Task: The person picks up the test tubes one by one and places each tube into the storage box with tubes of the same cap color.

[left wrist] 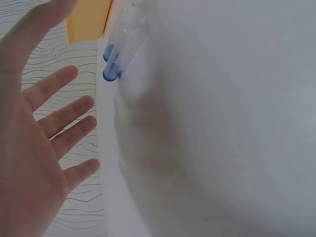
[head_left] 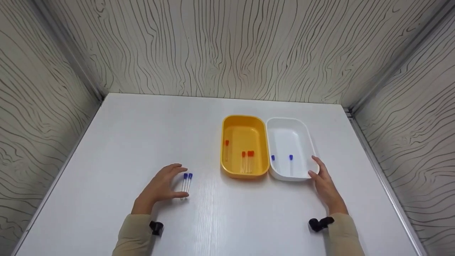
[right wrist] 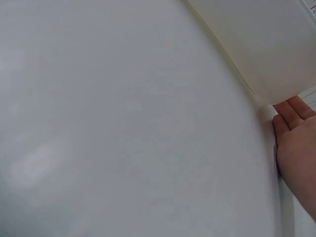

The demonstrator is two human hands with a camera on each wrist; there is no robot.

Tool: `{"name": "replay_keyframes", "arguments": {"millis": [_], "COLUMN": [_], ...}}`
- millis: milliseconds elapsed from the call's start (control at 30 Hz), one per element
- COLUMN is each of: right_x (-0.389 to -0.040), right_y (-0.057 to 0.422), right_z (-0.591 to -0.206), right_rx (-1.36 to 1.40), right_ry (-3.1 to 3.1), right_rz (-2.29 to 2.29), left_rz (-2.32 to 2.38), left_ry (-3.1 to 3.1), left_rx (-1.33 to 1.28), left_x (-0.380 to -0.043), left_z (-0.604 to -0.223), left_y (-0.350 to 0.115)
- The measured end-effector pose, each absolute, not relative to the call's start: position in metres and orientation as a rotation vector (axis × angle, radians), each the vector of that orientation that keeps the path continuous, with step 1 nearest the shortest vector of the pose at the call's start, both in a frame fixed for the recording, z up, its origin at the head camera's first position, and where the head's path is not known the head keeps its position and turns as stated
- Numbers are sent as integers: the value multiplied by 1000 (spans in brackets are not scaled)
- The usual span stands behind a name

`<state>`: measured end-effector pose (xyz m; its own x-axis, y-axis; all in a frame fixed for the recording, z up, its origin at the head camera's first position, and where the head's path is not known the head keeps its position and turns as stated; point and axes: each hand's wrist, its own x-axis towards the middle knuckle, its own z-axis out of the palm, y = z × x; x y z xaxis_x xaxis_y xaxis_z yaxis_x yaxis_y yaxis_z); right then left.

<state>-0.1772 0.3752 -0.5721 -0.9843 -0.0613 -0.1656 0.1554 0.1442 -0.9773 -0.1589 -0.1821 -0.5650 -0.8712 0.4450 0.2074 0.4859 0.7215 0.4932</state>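
Two clear tubes with blue caps [head_left: 187, 176] lie side by side on the table. My left hand [head_left: 163, 185] is spread around them, thumb over their lower ends and fingers beyond the caps; the left wrist view shows its fingers [left wrist: 66, 121] apart, holding nothing. At the near right corner of a white tray [head_left: 289, 124], my right hand [head_left: 325, 185] grips the rim between thumb and fingers. Two blue-capped tubes [head_left: 291, 157] lie in that tray. In the right wrist view, fingers [right wrist: 291, 116] reach behind the tray's corner, the thumb hidden.
A yellow tray [head_left: 243, 120] stands against the white tray's left side, with several red-capped tubes [head_left: 250, 153] in it. The white table [head_left: 160, 121] ends at a wood-patterned back wall [head_left: 213, 49], with similar panels on both sides.
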Motion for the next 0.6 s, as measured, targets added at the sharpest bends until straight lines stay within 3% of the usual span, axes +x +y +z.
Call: {"name": "replay_keyframes", "arguments": {"millis": [600], "right_x": [-179], "right_y": [376], "right_z": [-572], "right_rx": [86], "right_ry": [2228], "right_rz": [-1971], "left_rz": [-846], "left_ry": [-2964], "left_rx": [-682], "left_x": [-162], "left_z": [-571], "left_y": [-189]}}
